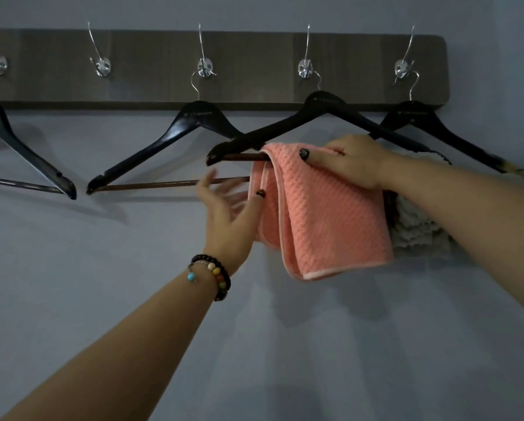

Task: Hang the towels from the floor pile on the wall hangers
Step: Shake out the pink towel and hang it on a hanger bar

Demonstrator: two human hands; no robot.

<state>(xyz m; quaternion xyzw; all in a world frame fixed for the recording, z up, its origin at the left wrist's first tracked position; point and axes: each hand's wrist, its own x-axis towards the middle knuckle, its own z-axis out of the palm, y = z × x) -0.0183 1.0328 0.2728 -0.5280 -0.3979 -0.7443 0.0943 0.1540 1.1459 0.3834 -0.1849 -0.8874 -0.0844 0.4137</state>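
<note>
Hands (350,162) on waffle-knit pink towel (324,220)

One view only — a wide-angle camera on the person's head, facing the wall (72,299) straight on and tilted a little upward. It sits close: the rack (254,83) of hooks fills the top of the frame, both forearms reach in from below — straight lines bend near the edges.

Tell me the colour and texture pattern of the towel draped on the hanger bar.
Salmon pink towel, waffle-like weave, paler edging; head view.
</note>
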